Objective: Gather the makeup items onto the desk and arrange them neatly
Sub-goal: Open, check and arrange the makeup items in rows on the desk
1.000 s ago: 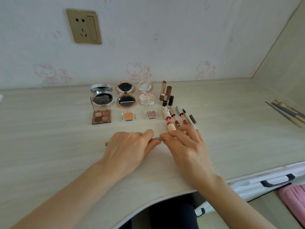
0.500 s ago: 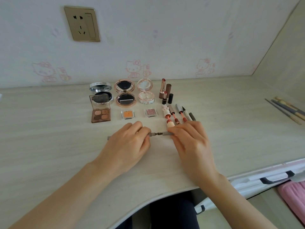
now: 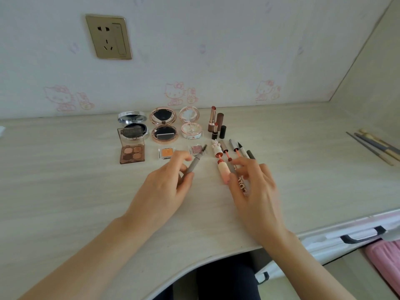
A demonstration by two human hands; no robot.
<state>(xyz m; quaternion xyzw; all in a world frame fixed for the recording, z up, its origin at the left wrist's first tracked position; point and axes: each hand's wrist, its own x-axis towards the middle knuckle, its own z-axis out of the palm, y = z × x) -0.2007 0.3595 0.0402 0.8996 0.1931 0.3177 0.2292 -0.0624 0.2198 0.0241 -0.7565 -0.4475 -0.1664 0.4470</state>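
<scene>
A pale wood-grain tabletop (image 3: pixel 65 191) runs to a cartoon-cat wallpapered wall with a brass socket (image 3: pixel 108 37), loose brushes (image 3: pixel 376 148) lying far right. Compacts (image 3: pixel 163 126), an eyeshadow palette (image 3: pixel 132 151) and lipsticks (image 3: pixel 215 124) sit in rows at the back. The left hand (image 3: pixel 166 187) pinches a grey brow pencil (image 3: pixel 194 162), brush tip raised; the right hand (image 3: pixel 253 185) hovers with spread fingers over the lip-gloss wands (image 3: pixel 224 169), partly hiding them.

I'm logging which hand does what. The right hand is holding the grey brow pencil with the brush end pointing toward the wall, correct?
Not quite: the head view shows the left hand holding the grey brow pencil, brush end toward the wall. The right hand is over the lip tubes.
</scene>
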